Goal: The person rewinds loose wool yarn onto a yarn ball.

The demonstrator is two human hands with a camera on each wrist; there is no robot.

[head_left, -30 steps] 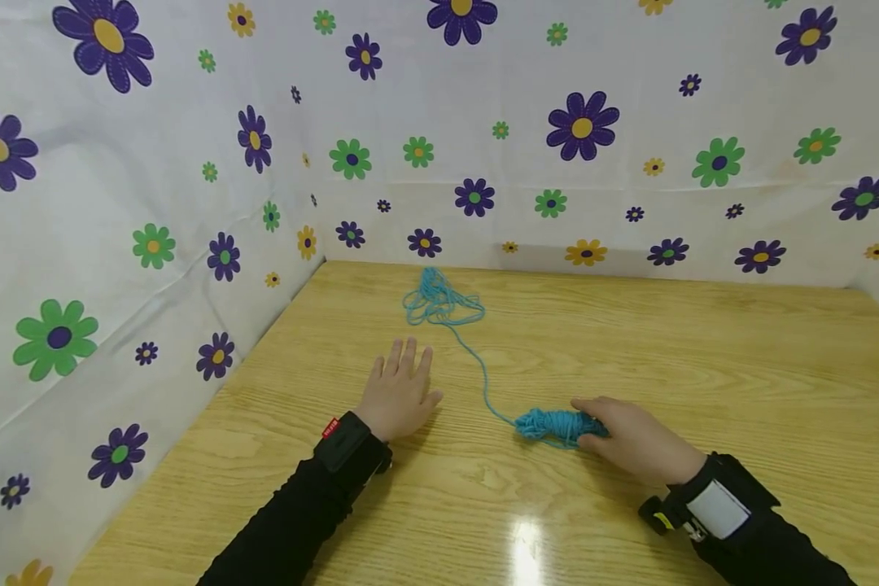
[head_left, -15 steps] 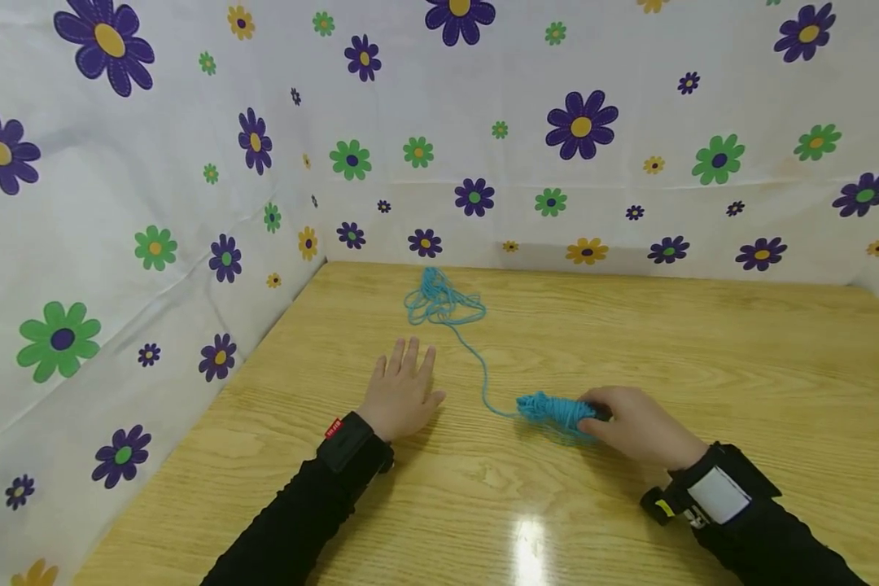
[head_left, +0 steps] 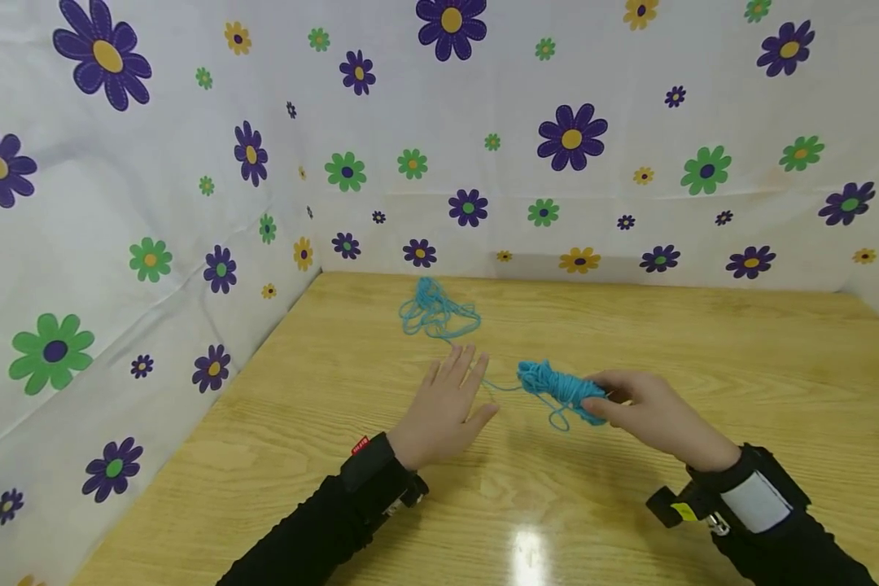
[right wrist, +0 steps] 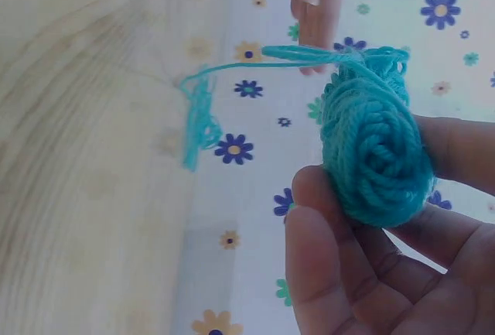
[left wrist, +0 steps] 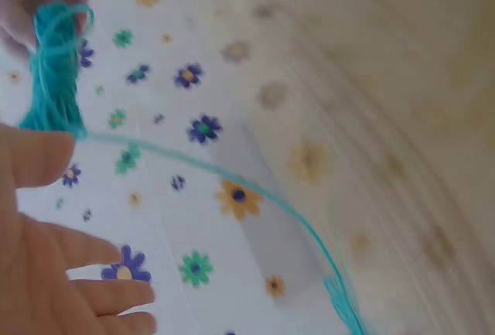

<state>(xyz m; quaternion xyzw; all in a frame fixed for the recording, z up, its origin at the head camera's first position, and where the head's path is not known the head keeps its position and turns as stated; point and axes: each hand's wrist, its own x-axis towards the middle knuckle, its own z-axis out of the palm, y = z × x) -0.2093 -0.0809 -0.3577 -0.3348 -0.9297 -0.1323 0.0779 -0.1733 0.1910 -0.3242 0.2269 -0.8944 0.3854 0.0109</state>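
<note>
A wound bundle of blue yarn (head_left: 560,384) is up off the table, gripped at its right end by my right hand (head_left: 652,411). In the right wrist view thumb and fingers curl round the bundle (right wrist: 379,149), its coiled end facing the camera. A small loop dangles below it in the head view. One strand (left wrist: 232,176) runs from the bundle to a loose tangle of the same yarn (head_left: 435,309) near the table's back. My left hand (head_left: 443,407) hovers left of the bundle with fingers spread, holding nothing; its fingers overlap the strand in the head view.
The wooden table (head_left: 703,342) reaches back to a white cloth (head_left: 601,73) printed with purple, green and yellow flowers. More of this cloth hangs along the left side. A bright light reflection (head_left: 529,553) shows on the table's front part.
My right hand has lifted the yarn bundle off the table. My left hand has risen and moved right, towards the bundle. The loose tangle stays at the back.
</note>
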